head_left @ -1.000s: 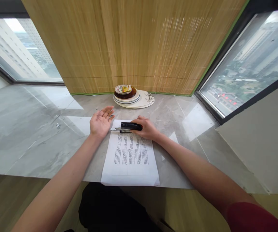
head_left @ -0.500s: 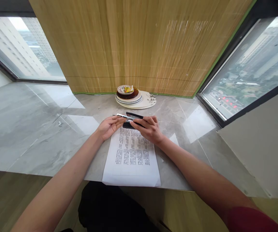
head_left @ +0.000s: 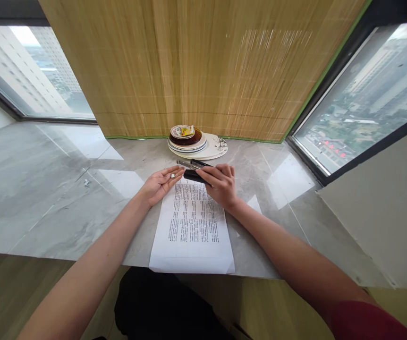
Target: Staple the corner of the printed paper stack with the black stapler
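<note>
In my right hand (head_left: 221, 184) is a black stapler (head_left: 195, 176), tilted with its top swung apart from the base and its metal magazine showing between them. The fingers are wrapped round its rear end. My left hand (head_left: 161, 185) lies palm up beside the stapler's front end, its fingers stretched out flat. A small silvery piece (head_left: 173, 175), which looks like a short strip of staples, rests loose on those fingers. Beneath both hands lies a stack of printed paper (head_left: 192, 255), its far end partly covered by the stapler and the right hand.
Behind the hands stands a pile of plates (head_left: 215, 150) with a small yellow packet (head_left: 187, 131) on top. Tiny scraps (head_left: 86, 182) lie on the grey marble counter (head_left: 65, 208) at left. A bamboo blind (head_left: 203, 71) hangs at the back, between two windows.
The stapler has shifted slightly right, away from my left fingers, and its angle has changed. The small silvery piece now shows on my left hand, which has turned more palm up.
</note>
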`<state>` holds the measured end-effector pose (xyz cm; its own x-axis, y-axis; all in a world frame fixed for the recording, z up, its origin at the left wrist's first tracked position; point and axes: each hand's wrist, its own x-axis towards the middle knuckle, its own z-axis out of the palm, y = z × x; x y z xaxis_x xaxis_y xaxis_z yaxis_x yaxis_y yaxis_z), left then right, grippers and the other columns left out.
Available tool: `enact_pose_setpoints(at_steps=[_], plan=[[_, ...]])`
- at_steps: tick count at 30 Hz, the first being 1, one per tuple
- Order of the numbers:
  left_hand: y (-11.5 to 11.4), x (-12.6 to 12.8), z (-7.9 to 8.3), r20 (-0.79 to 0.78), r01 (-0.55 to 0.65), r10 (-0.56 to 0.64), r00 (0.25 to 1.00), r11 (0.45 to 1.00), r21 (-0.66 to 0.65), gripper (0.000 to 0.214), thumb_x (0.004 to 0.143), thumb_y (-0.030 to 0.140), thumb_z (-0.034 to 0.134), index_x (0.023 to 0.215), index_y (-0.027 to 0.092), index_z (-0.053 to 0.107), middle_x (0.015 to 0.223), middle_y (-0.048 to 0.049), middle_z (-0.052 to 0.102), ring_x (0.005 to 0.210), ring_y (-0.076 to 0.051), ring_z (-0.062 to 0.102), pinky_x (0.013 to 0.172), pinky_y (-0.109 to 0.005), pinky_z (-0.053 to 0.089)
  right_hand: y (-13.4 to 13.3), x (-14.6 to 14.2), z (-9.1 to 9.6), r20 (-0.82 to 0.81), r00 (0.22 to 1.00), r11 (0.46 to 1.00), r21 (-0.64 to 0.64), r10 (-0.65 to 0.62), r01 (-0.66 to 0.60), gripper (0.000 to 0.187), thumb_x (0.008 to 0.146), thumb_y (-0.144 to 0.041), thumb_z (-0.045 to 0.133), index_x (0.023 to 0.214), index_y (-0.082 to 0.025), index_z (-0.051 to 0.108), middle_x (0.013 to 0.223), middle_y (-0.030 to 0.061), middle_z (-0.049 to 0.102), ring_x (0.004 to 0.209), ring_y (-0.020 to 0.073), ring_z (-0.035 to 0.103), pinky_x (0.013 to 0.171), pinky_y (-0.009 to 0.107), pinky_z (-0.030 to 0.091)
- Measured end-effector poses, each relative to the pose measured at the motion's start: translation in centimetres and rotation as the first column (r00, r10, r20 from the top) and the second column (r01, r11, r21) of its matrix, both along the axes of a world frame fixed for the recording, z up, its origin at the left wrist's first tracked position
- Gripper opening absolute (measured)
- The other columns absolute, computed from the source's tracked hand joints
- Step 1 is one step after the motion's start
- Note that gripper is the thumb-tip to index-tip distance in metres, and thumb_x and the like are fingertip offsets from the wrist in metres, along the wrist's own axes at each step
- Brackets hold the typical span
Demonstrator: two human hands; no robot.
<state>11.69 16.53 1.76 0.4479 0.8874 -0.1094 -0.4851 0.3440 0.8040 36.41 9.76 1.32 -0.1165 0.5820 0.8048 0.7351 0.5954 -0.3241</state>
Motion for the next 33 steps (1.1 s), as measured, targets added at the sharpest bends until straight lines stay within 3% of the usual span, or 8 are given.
enact_pose_setpoints(at_steps=[3, 6, 10, 14, 18, 22, 28, 33], plan=[[0.3, 0.0, 0.0, -0.035, -0.101, 0.101, 0.994, 0.995, -0.013, 0.030, 0.094, -0.003, 0.055, 0.113, 0.007, 0.076, 0.126, -0.0209, 0.075, 0.124, -0.024, 0.072, 0.120, -0.037, 0.051, 0.5, 0.0, 0.4, -0.341, 0.938, 0.990, -0.098, 0.060, -0.099, 0.026, 0.090, -0.025, 0.077, 0.116, -0.029, 0.077, 0.111, 0.0057, 0.078, 0.103, 0.0276, 0.065, 0.096, 0.047, 0.048], [0.8, -0.1, 0.1, 0.005, -0.318, 0.318, 0.948, 0.947, 0.053, 0.020, 0.092, -0.001, 0.066, 0.103, 0.011, 0.077, 0.109, -0.0126, 0.079, 0.111, -0.019, 0.077, 0.117, -0.036, 0.053, 0.8, 0.3, 0.5, -0.554, 0.821, 0.896, -0.280, 0.141, -0.343, 0.033, 0.082, -0.032, 0.083, 0.113, -0.023, 0.077, 0.105, 0.0053, 0.078, 0.095, 0.0246, 0.069, 0.086, 0.040, 0.053], [0.8, -0.4, 0.8, 0.147, -0.503, 0.483, 0.863, 0.847, 0.173, 0.018, 0.085, 0.008, 0.084, 0.098, 0.018, 0.076, 0.102, -0.0031, 0.080, 0.102, -0.014, 0.078, 0.104, -0.025, 0.059, 1.0, 0.6, 0.3, -0.553, 0.813, 0.750, -0.456, 0.184, -0.480, 0.032, 0.072, -0.028, 0.085, 0.102, -0.019, 0.078, 0.096, 0.0020, 0.077, 0.089, 0.0216, 0.069, 0.082, 0.034, 0.050], [-0.2, -0.1, 1.3, 0.115, -0.410, 0.394, 0.912, 0.869, 0.278, 0.041, 0.069, 0.026, 0.099, 0.103, 0.019, 0.077, 0.098, -0.0020, 0.081, 0.094, -0.014, 0.079, 0.088, -0.021, 0.063, 1.2, 0.5, 0.3, -0.472, 0.844, 0.704, -0.507, 0.256, -0.497, 0.030, 0.072, -0.026, 0.083, 0.102, -0.020, 0.077, 0.097, 0.0012, 0.076, 0.089, 0.0211, 0.068, 0.082, 0.033, 0.049], [-1.1, 0.3, 1.3, 0.030, -0.288, 0.298, 0.954, 0.885, 0.366, 0.060, 0.052, 0.038, 0.106, 0.101, 0.018, 0.078, 0.087, -0.0027, 0.081, 0.076, -0.016, 0.077, 0.071, -0.022, 0.062, 0.8, -0.1, 0.6, -0.262, 0.922, 0.796, -0.471, 0.285, -0.380, 0.026, 0.075, -0.023, 0.078, 0.101, -0.021, 0.075, 0.099, 0.0041, 0.074, 0.093, 0.0239, 0.064, 0.088, 0.039, 0.049], [-1.7, 0.4, 1.2, -0.038, -0.175, 0.209, 0.977, 0.894, 0.413, 0.059, 0.047, 0.042, 0.107, 0.091, 0.016, 0.079, 0.077, -0.0045, 0.079, 0.064, -0.014, 0.073, 0.066, -0.022, 0.057, -0.9, -1.2, 0.8, -0.017, 0.988, 0.975, -0.154, 0.156, -0.157, 0.034, 0.088, -0.032, 0.075, 0.121, -0.028, 0.073, 0.121, 0.0088, 0.067, 0.108, 0.0287, 0.057, 0.101, 0.048, 0.043], [-2.6, 0.3, 1.1, -0.261, 0.120, 0.016, 0.965, 0.858, 0.499, 0.042, 0.055, 0.034, 0.105, 0.084, 0.016, 0.081, 0.070, -0.0066, 0.077, 0.060, -0.017, 0.070, 0.057, -0.025, 0.055, -2.2, -2.5, 0.0, 0.336, 0.903, 0.962, -0.044, 0.268, -0.269, 0.034, 0.100, -0.034, 0.070, 0.132, -0.045, 0.069, 0.110, 0.0010, 0.070, 0.097, 0.0220, 0.060, 0.090, 0.041, 0.043], [-2.8, 0.2, 1.2, -0.262, 0.130, 0.013, 0.965, 0.844, 0.520, 0.041, 0.053, 0.035, 0.105, 0.080, 0.016, 0.080, 0.070, -0.0073, 0.077, 0.061, -0.019, 0.071, 0.055, -0.026, 0.056, -2.1, -2.4, 0.0, 0.360, 0.882, 0.953, -0.121, 0.304, -0.279, 0.029, 0.105, -0.031, 0.063, 0.131, -0.042, 0.070, 0.112, -0.0002, 0.075, 0.093, 0.0205, 0.062, 0.085, 0.040, 0.043]])
